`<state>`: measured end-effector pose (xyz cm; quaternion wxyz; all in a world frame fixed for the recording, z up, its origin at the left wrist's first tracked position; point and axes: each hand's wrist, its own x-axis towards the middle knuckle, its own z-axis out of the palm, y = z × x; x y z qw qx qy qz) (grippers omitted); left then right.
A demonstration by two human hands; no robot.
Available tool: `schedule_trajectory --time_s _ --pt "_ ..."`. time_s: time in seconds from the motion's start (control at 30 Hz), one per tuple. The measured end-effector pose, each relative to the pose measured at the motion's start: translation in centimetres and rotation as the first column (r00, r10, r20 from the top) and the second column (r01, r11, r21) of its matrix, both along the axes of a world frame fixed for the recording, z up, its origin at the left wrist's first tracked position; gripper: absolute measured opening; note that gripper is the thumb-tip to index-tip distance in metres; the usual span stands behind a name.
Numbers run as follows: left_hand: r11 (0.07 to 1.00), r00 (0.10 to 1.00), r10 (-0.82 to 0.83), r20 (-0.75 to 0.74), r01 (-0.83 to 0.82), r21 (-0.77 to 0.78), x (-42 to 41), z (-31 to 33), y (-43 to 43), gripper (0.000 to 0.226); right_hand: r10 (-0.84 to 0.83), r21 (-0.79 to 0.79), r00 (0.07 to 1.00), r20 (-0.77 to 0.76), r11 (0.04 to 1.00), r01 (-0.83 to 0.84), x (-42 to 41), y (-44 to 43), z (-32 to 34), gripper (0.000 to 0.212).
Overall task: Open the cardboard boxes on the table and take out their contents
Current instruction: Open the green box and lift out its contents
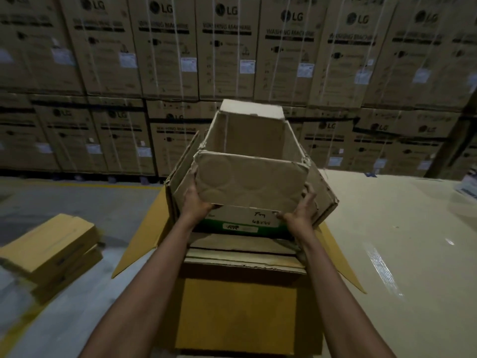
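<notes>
I hold a small brown cardboard box (pixel 247 182) up in front of me with its flaps open; its inside looks hollow from here. My left hand (pixel 195 200) grips its lower left edge and my right hand (pixel 300 210) grips its lower right edge. The near flap shows round pressed marks, and below it a white and green label carries handwriting. Under it stands a larger yellow-brown cardboard box (pixel 240 313) with its flaps spread open, holding flat cardboard sheets (pixel 242 257) inside.
Two closed flat yellow boxes (pixel 51 251) are stacked at the left. A pale table surface (pixel 402 254) stretches to the right. A wall of stacked washing machine cartons (pixel 232 60) fills the background beyond a grey floor (pixel 77 192).
</notes>
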<state>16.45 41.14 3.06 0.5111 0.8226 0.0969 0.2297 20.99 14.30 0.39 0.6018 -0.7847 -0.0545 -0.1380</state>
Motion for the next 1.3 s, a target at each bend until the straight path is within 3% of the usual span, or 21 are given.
schedule_trajectory --time_s 0.17,0.27,0.4,0.53,0.67,0.8,0.9,1.07,1.13,1.2,1.3 --pt "0.987 0.942 -0.161 -0.295 0.156 -0.041 -0.2 -0.9 0.3 0.139 0.147 0.088 0.966 -0.213 0.988 -0.131 -0.4 -1.0 -2.0 0.108" --pt "0.966 0.900 -0.243 -0.363 0.190 -0.176 0.2 -1.8 0.6 0.157 0.153 0.119 0.969 -0.193 0.984 -0.132 -0.9 -1.5 -2.7 0.108" --pt "0.941 0.924 -0.268 -0.273 0.189 -0.282 0.2 -2.0 0.2 0.145 0.110 0.151 0.986 -0.122 0.984 -0.091 -1.1 -1.7 -2.7 0.116" --pt "0.927 0.944 -0.260 -0.204 0.186 -0.325 0.7 -2.5 0.5 0.135 0.050 0.145 0.993 -0.105 0.989 -0.035 -1.1 -1.8 -2.8 0.105" --pt "0.911 0.960 -0.194 -0.200 0.100 -0.400 1.0 -2.5 0.8 0.122 0.055 0.155 0.995 -0.085 0.987 -0.041 -1.2 -2.0 -2.8 0.085" --pt "0.931 0.954 -0.100 -0.282 -0.010 -0.364 1.4 -2.9 0.9 0.123 0.055 0.125 0.997 -0.061 0.991 -0.047 -1.1 -2.0 -3.1 0.057" --pt "0.913 0.966 -0.080 -0.247 -0.028 -0.408 1.2 -2.9 1.3 0.122 0.030 0.243 0.999 -0.038 0.970 -0.019 -0.9 -2.2 -3.3 0.038" --pt "0.779 0.999 -0.021 -0.042 -0.010 -0.627 0.4 -2.7 1.6 0.123 -0.016 0.439 1.000 0.019 0.898 0.006 -0.4 -2.4 -2.7 0.041" --pt "0.772 1.000 0.010 -0.026 -0.024 -0.635 0.3 -2.6 1.7 0.107 -0.004 0.499 0.999 0.048 0.866 -0.021 -0.3 -2.2 -1.8 0.039" --pt "0.799 0.998 0.051 -0.035 -0.062 -0.598 0.6 -2.8 1.9 0.094 -0.011 0.486 0.995 0.103 0.873 -0.040 -0.1 -2.1 -0.7 0.033" --pt "0.804 0.995 0.086 -0.048 -0.098 -0.586 1.0 -3.0 2.3 0.094 -0.041 0.360 0.963 0.268 0.931 -0.061 0.4 -2.5 1.5 0.024"
